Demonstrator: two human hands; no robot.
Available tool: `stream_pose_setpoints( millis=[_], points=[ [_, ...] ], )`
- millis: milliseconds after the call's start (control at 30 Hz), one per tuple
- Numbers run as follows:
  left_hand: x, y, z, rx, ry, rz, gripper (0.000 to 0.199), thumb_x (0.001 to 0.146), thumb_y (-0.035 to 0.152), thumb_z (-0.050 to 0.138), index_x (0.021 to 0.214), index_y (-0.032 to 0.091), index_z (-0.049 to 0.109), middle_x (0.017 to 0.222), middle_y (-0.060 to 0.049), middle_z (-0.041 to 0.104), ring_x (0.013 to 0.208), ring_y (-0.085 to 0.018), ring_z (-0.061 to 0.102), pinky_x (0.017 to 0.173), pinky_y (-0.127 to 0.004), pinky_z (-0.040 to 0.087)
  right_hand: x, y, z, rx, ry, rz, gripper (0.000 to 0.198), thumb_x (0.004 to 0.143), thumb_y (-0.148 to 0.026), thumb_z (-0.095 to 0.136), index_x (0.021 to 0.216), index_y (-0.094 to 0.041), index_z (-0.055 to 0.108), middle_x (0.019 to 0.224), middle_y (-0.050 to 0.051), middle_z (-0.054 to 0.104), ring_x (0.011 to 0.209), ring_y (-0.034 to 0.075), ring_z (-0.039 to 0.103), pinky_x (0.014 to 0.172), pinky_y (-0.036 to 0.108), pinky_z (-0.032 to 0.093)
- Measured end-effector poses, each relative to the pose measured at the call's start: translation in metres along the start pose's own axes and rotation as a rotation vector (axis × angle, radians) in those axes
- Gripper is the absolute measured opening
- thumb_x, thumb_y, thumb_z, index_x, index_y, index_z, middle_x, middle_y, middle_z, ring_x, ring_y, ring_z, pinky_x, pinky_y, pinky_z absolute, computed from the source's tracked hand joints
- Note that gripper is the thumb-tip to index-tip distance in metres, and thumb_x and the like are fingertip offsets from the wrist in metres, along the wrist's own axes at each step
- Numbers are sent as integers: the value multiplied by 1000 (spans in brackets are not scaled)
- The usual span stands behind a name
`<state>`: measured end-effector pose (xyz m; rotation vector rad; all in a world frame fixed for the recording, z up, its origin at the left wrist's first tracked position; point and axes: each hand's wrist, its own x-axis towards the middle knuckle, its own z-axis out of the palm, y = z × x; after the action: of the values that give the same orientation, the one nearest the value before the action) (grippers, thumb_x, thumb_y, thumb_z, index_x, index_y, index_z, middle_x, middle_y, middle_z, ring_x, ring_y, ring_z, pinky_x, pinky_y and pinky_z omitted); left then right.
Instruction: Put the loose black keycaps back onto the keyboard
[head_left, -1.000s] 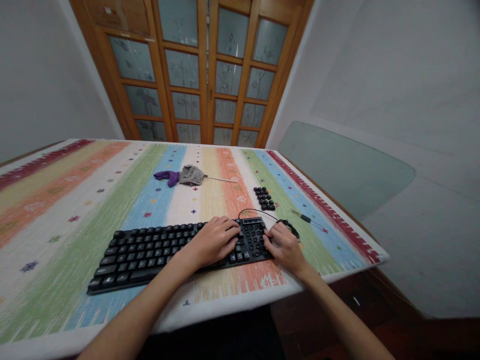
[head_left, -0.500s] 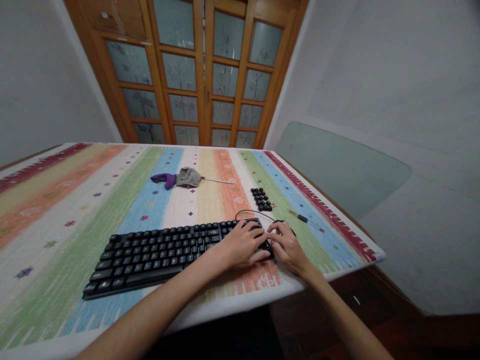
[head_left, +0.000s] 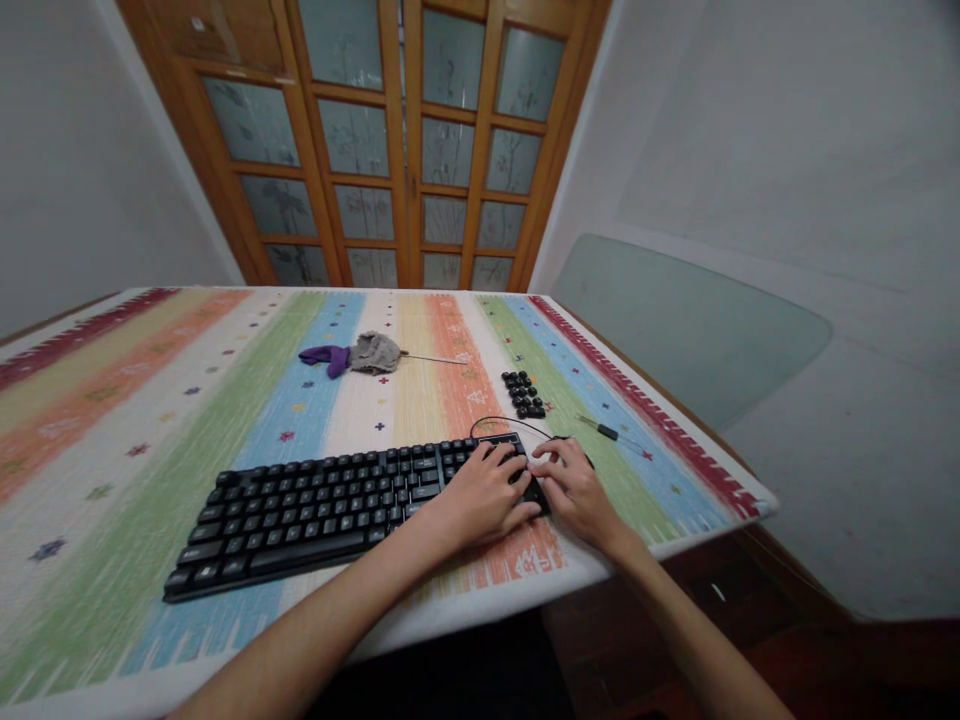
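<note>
A black computer keyboard (head_left: 300,515) lies at an angle near the table's front edge. My left hand (head_left: 487,495) rests over the number pad at its right end, fingers spread and thumb near the front edge. Beside it, my right hand (head_left: 574,490) is curled at the keyboard's right end, its fingertips bunched close to my left fingers. Whatever lies between those right fingertips is too small or hidden to make out. Several loose black keycaps (head_left: 523,394) stand in rows behind the hands. A small tool with a black handle and thin wire, perhaps a keycap puller (head_left: 606,432), lies to their right.
A grey and purple cloth bundle (head_left: 375,353) with a thin stick lies farther back on the striped tablecloth (head_left: 187,450). The keyboard's black cable (head_left: 517,420) loops behind my hands. A pale wall stands to the right, and glass-paned wooden doors (head_left: 405,150) are behind the table.
My right fingers have shifted very slightly at the keyboard's right end. The view has moved a little; the keyboard, keycaps and tool stay in place.
</note>
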<state>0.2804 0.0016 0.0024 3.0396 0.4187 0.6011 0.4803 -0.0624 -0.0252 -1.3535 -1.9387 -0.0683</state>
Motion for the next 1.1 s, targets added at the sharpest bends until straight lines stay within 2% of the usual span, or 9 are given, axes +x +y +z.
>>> stream_pose_setpoints(
  millis=[167, 367, 533, 733, 900, 1100],
  points=[
    [-1, -2, -5, -27, -7, 0, 38, 98, 45, 52, 117, 16, 67, 126, -12, 65, 126, -32, 49, 104, -49, 39, 4, 2, -1, 25, 17, 28, 27, 86, -8, 48, 85, -22, 71, 99, 7, 64, 94, 24, 57, 87, 44, 46],
    [-2, -7, -12, -15, 16, 8, 32, 98, 44, 53, 108, 18, 70, 129, -11, 64, 133, -32, 44, 110, -49, 35, 10, 1, 1, 24, 66, 45, 31, 86, -8, 46, 98, -22, 71, 100, 8, 67, 99, 25, 59, 91, 45, 46],
    [-9, -20, -25, 8, 17, -31, 27, 97, 37, 55, 102, 18, 72, 130, -11, 62, 130, -32, 46, 107, -50, 38, 13, -1, 0, 24, 17, 37, 26, 90, -11, 51, 106, -22, 69, 110, 8, 69, 105, 27, 58, 93, 48, 46],
    [-30, -46, -38, 53, 24, -113, 25, 97, 35, 57, 98, 18, 74, 124, -11, 64, 125, -31, 50, 105, -49, 40, 13, 1, -1, -41, -43, 27, 21, 94, -17, 51, 102, -21, 70, 112, 10, 68, 103, 27, 57, 91, 47, 47],
    [-40, -53, -37, 40, 27, -155, 26, 98, 36, 55, 99, 18, 74, 122, -9, 65, 125, -31, 49, 104, -49, 40, 15, -2, 0, -95, -92, 43, 23, 93, -17, 49, 108, -20, 66, 113, 12, 64, 108, 28, 55, 95, 49, 47],
    [-46, -53, -32, 14, 70, -176, 26, 98, 36, 54, 101, 19, 73, 123, -9, 65, 124, -31, 49, 104, -50, 42, 18, -2, 1, -88, -125, 98, 21, 89, -17, 53, 105, -22, 66, 115, 11, 60, 111, 29, 52, 99, 51, 45]
  ],
)
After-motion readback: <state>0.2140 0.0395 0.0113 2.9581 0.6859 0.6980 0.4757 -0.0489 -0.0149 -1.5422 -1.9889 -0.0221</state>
